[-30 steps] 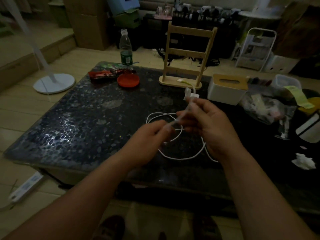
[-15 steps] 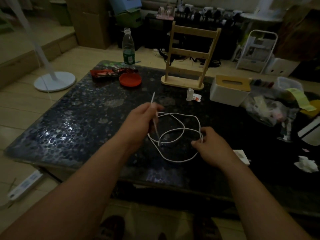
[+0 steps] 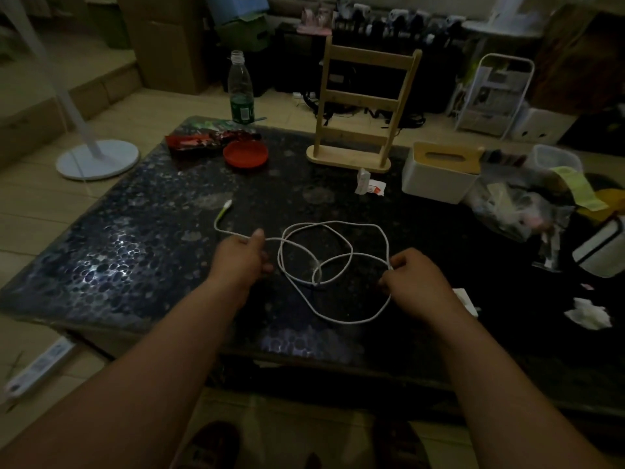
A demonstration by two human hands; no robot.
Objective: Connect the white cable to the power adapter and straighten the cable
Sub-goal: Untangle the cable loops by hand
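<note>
Farthest left of the white cable [image 3: 333,265], off the table [image 3: 101,252] on the floor, stands the round white base of a fan stand [image 3: 97,159]. On the table, up beyond the cable and to its left, lie a red snack packet [image 3: 203,141] and a red dish [image 3: 246,154], with a clear plastic bottle [image 3: 241,89] standing behind them.

My left hand [image 3: 240,260] rests on the table at the cable's left side, fingers curled with the thumb pinching the cable near its end. From that pinch a short stretch runs left and bends up to the free plug [image 3: 227,206], which lies flat on the tabletop.

To the right of my left hand the cable lies in several loose, overlapping loops on the dark pebbled surface, not straightened. Beyond the loops stands a wooden rack [image 3: 362,110], and just in front of its base sits a small white packet [image 3: 367,182].

My right hand [image 3: 414,282] is at the loops' right edge, fingers closed on the cable where two strands pass. Just right of that hand, partly hidden by my wrist, a white power adapter [image 3: 468,299] lies on the table; I cannot tell whether the cable is plugged into it.

Further right of the cable sit a white tissue box [image 3: 439,177] with a wooden lid, a heap of clear plastic bags [image 3: 514,204], and a crumpled tissue [image 3: 588,314].
</note>
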